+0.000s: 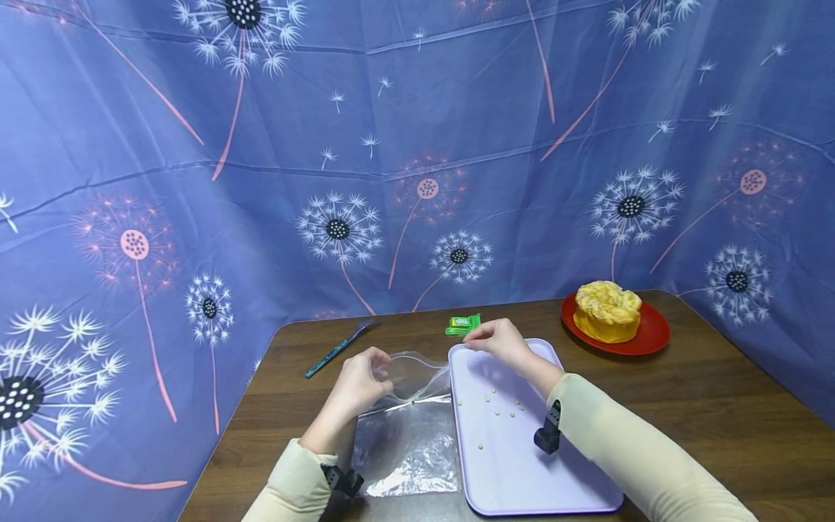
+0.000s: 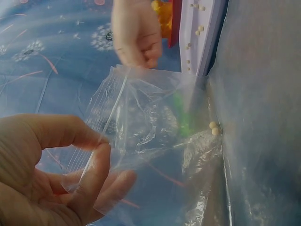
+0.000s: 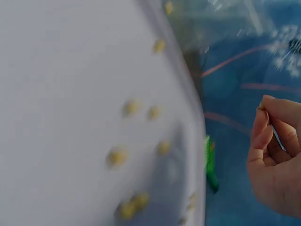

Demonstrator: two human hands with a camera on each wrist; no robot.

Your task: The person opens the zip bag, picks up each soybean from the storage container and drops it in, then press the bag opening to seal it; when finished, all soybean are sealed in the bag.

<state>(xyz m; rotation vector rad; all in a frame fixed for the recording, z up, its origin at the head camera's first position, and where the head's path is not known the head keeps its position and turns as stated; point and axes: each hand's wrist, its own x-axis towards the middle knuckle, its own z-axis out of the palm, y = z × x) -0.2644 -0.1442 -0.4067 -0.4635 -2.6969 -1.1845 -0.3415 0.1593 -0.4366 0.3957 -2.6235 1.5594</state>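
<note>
My left hand [image 1: 362, 378] pinches the zip edge of a clear plastic zip bag [image 2: 146, 113], with thumb and fingers at its mouth. The bag's mouth gapes upright, while a shiny, silvery flat part [image 1: 407, 446] lies on the table. Two small pale balls [image 2: 214, 128], like dried beans, show low in the bag. Over the far left corner of a lilac tray [image 1: 541, 478] is my right hand [image 1: 502, 344], thumb and forefinger tips together. A tiny tan bean [image 3: 261, 107] seems to sit between them, mostly hidden. Several more pale beans [image 1: 512, 415] lie scattered in the tray.
A green packet [image 1: 462, 324] lies behind the tray. At the back left is a blue-handled utensil [image 1: 335, 353]. The red plate [image 1: 652, 333] at back right bears a yellow cake-like loaf [image 1: 607, 315]. A dandelion-print cloth [image 1: 391, 145] hangs behind the wooden table [image 1: 704, 420].
</note>
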